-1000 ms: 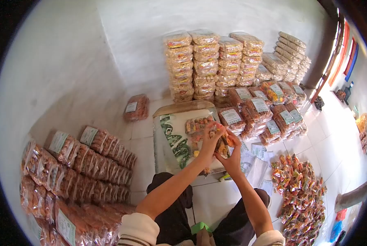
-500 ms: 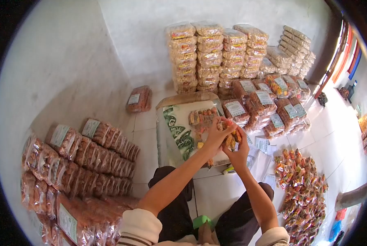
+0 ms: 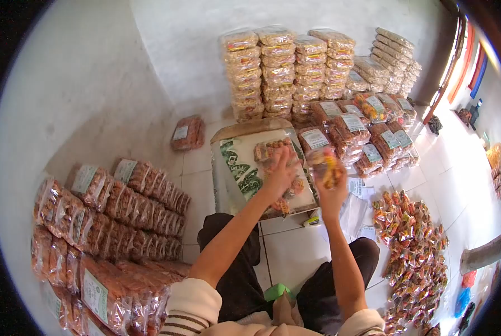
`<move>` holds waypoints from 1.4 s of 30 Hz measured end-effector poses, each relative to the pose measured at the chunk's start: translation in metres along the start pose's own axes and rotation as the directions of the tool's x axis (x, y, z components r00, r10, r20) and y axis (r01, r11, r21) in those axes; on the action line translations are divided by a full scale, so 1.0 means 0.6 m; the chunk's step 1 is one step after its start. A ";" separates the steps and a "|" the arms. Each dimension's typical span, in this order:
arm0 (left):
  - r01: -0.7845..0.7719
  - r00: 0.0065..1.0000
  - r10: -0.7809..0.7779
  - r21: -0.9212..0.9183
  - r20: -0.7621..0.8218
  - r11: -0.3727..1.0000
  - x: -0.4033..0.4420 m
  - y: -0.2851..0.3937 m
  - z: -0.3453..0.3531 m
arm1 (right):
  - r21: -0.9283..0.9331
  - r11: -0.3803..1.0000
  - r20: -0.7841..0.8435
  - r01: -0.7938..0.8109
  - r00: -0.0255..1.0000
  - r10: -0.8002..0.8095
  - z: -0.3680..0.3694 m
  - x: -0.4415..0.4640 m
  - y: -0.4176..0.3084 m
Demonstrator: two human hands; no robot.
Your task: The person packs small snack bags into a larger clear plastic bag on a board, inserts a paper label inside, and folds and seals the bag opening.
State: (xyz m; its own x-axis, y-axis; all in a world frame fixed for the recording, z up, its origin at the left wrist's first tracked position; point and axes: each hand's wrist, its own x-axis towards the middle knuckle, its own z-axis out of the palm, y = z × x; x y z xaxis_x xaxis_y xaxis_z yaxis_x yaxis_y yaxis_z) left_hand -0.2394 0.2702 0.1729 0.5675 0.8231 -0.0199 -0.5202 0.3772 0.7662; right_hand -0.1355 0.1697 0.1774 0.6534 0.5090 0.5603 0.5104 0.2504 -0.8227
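Note:
My right hand (image 3: 332, 193) is closed around a small clear snack packet (image 3: 325, 166) with yellow and red showing, raised over the right edge of a low board-topped box (image 3: 236, 133). My left hand (image 3: 281, 176), a little blurred, has its fingers stretched out above the middle of the box, over small snack packets (image 3: 266, 150) lying in a row. Whether its fingertips touch them I cannot tell. More small packets (image 3: 280, 207) lie at the near edge of the box, partly hidden by my left hand. A green and white printed sheet (image 3: 242, 171) covers the box top.
Large labelled snack bags are stacked at the left (image 3: 110, 210) and behind the box to the right (image 3: 351, 131). Tall piles of pale bags (image 3: 277, 67) line the wall. Many small packets (image 3: 410, 252) cover the floor at right. Plastic bags (image 3: 352, 215) lie beside my right knee.
My hands have moved apart. The left has opened and lowered toward the packets on the box; the right has shifted slightly right, holding a packet.

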 end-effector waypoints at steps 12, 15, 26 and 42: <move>-0.017 0.955 0.265 0.920 0.131 -0.391 -0.094 -0.215 -0.149 | 0.680 0.460 -0.134 -0.571 0.521 0.843 -0.025 -0.256 0.175; -0.018 0.916 0.367 0.932 0.160 -0.363 -0.077 -0.220 -0.154 | 0.544 0.448 -0.021 -0.710 0.522 0.853 -0.012 -0.275 0.166; -0.046 0.932 0.358 0.999 0.053 -0.029 -0.056 -0.213 -0.146 | 0.450 0.510 0.224 -0.733 0.645 0.730 0.029 -0.248 0.163; 0.037 0.765 0.546 0.868 -0.343 0.495 -0.064 -0.222 -0.165 | 0.398 0.590 0.311 -0.703 0.708 0.634 0.107 -0.179 0.193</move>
State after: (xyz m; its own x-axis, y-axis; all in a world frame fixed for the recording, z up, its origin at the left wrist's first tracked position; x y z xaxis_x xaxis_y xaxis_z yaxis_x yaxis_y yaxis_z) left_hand -0.2551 0.2301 0.0082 -0.0688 0.9808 0.1826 0.3178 -0.1519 0.9359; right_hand -0.1823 0.1968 0.0159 0.6127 0.7749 -0.1553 -0.3807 0.1172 -0.9172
